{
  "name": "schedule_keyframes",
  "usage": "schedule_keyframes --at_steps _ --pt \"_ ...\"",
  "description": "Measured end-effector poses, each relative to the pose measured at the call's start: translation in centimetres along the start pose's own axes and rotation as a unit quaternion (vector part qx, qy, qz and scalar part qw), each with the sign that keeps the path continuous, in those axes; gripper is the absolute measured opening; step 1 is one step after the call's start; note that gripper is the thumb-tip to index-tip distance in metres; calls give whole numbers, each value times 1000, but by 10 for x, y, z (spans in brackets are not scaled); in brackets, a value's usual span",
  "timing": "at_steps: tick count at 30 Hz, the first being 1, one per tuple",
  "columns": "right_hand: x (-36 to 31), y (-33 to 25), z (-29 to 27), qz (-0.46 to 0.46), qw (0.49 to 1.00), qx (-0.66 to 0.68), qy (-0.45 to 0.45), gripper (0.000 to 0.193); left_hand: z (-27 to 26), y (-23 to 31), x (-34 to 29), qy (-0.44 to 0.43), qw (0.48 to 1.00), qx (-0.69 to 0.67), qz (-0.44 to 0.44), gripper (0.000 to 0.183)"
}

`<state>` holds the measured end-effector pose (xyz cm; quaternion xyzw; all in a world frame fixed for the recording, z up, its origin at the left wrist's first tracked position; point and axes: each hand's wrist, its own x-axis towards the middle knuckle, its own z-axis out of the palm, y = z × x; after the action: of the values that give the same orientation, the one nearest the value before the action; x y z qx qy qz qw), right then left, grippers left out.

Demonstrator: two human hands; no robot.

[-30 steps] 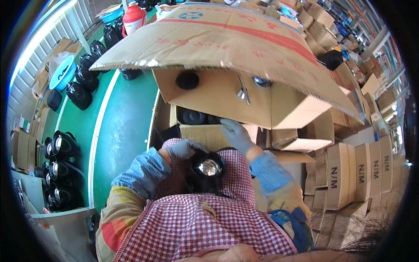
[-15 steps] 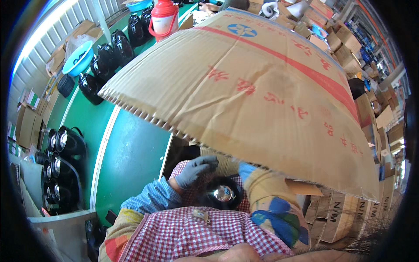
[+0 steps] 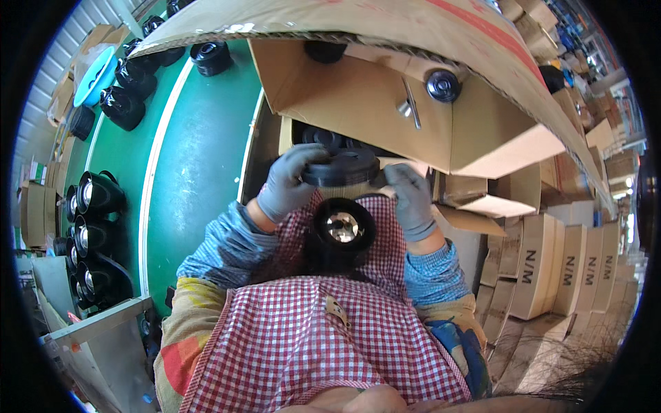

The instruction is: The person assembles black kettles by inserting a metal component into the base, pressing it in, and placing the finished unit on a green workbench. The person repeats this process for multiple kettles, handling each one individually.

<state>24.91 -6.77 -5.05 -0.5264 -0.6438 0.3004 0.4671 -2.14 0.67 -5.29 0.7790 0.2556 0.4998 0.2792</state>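
Two hands up near the middle of the view, both gloved in grey: the left hand (image 3: 288, 177) and the right hand (image 3: 411, 201). In the left, a black round lid (image 3: 342, 168), gripped by its left edge with bent fingers, held nearly level just beyond the mouth of a black flask (image 3: 339, 237) and apart from it. Close by the lid's right edge, the right hand, fingers part-bent and fairly close together; cannot tell whether touching the lid or just beside it, nor whether holding anything small. Between the thighs, the flask itself, mouth turned up, with a bright mirror-like inside. Around it and up over the chest, a red-and-white checked apron (image 3: 330, 337). On both forearms, blue checked sleeves (image 3: 231, 244).

Straight ahead, a big open cardboard box (image 3: 358, 131), with a broad flap (image 3: 413, 20) spread above. Against the tan cardboard, a silvery metal tool (image 3: 410, 107), with a black disc (image 3: 443, 86) to its right and a black round part (image 3: 325, 50) off to the left. Just beyond the lid, more black round pieces (image 3: 322, 136), partly hidden.

To the left, a long green table (image 3: 200, 131). On its near left part, several black flasks clustered together (image 3: 100, 234), shiny mouths showing. Farther along, dark glossy vessels (image 3: 122, 109) near a light blue basin (image 3: 96, 77). To the right, tan cartons (image 3: 540, 265) side by side.
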Motion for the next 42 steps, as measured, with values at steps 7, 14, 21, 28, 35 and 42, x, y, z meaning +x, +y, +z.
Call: schedule_keyframes --at_steps 7,14,21,28,35,42 --pt "-35 -24 3 84 958 249 -117 65 11 50 -3 -201 973 -67 -95 39" --pt "-61 11 24 23 960 269 -76 27 35 19 -41 -193 912 -333 -141 42" --pt "-56 14 31 -65 980 170 -78 7 39 6 -46 -201 943 -258 -63 42" --pt "-55 24 36 -68 978 173 -93 5 41 -5 -48 -185 954 -235 23 25" --pt "-55 18 36 -34 980 160 -116 6 32 6 -50 -206 959 -195 12 31" --pt "-60 21 36 -46 981 147 -116 11 27 25 -57 -209 969 -133 -11 32"
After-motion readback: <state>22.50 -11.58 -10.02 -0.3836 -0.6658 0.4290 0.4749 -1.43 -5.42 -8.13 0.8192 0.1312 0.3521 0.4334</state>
